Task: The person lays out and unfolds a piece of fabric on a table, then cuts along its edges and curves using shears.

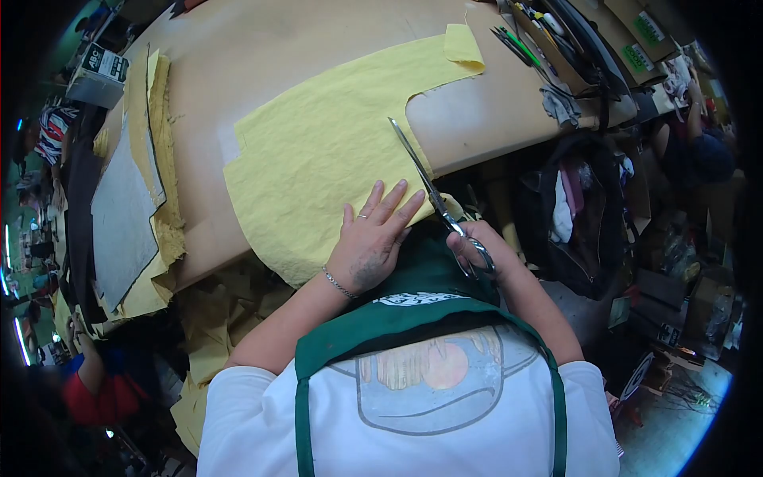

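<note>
A large piece of soft yellow material, leather or cloth, lies across the table, one curved side hanging over the front edge. My left hand rests flat on its lower part with fingers spread. In my right hand is a pair of long metal scissors, gripped by the handles. Their blades point up and away, along the material's right edge close to my left fingertips. The blades look nearly closed; whether material is between them I cannot tell. A small folded flap shows at the material's far right corner.
The pale table ends just in front of me. Stacked yellow and grey sheets lie at its left end. Pens and tools fill a box at the back right. A dark open bag hangs at right. Other people work at both sides.
</note>
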The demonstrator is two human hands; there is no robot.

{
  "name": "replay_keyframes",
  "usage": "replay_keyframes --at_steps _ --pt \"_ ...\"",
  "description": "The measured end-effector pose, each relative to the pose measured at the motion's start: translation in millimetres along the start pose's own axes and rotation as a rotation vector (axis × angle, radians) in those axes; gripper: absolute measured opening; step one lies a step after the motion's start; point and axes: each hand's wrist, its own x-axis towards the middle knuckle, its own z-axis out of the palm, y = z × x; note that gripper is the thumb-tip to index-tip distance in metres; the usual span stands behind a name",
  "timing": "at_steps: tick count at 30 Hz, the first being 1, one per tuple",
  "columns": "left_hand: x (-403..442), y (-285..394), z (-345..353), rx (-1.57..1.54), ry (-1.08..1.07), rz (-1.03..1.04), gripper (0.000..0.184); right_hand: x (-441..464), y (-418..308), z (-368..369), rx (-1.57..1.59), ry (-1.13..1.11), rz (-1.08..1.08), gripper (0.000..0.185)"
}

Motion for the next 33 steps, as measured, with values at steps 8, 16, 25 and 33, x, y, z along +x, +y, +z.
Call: replay_keyframes --at_steps 8,16,25,33 --pt "1.2 -0.7 -2.7 -0.042 -0.004 -0.008 0.049 -1.8 4.8 1.1 0.037 0.029 -0.056 0.064" --pt "3.6 3.2 -5.7 -0.096 0.011 0.020 0.050 -2.1 8.7 0.8 -0.023 0.023 0.012 0.069" --pt "7.2 7.1 -4.1 -0.186 0.046 0.110 0.051 -6.7 10.6 2.8 -0.053 0.063 0.007 0.071" --pt "6.1 9.2 -4.3 -0.252 0.027 0.111 0.052 -8.6 6.3 -2.7 0.078 -0.026 0.017 0.069"
